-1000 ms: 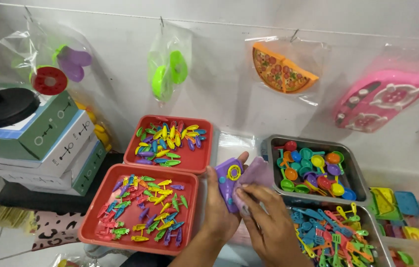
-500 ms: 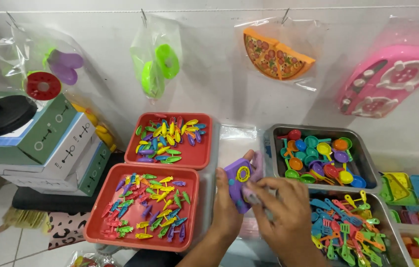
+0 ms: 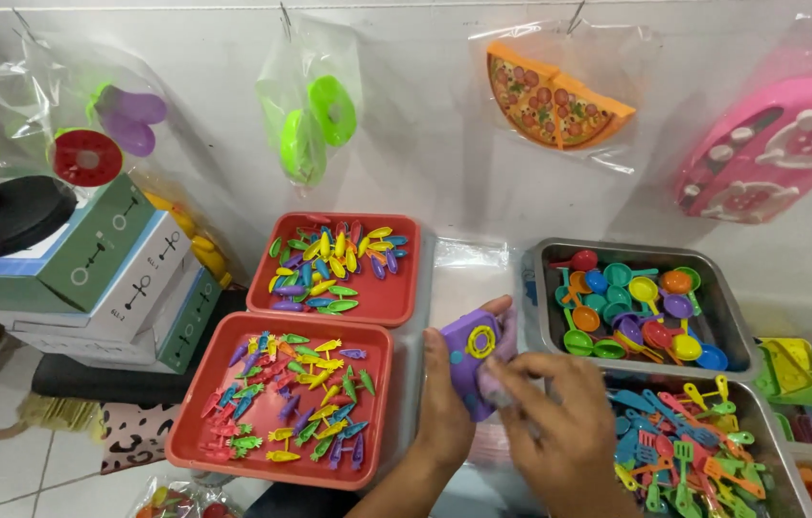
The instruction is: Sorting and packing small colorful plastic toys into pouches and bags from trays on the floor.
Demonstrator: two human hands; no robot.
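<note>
At bench centre, between the red trays and the metal trays: purple toy piece [image 3: 471,357] with a yellow ring on its face, held just above the surface. Left hand [image 3: 446,403] is closed around its lower left edge, thumb up the side, fingers wrapped behind. Right hand [image 3: 559,427] sits just right of it and slightly lower, fingers curled against the piece's lower right corner; can't tell if it pinches something small there, fingertips are blurred. Hands are together, both touching the piece.

Long axis of the piece runs roughly upright, tilted a bit to the right, face towards the camera. Left hand carries it; right hand is the free one.

Around it: near red tray [image 3: 281,398] and far red tray [image 3: 337,269] of small coloured bits to the left, metal tray of toy spoons [image 3: 636,302] up-right, metal tray of toy utensils [image 3: 713,451] just right of the right hand. Bagged toys hang on the wall behind.
</note>
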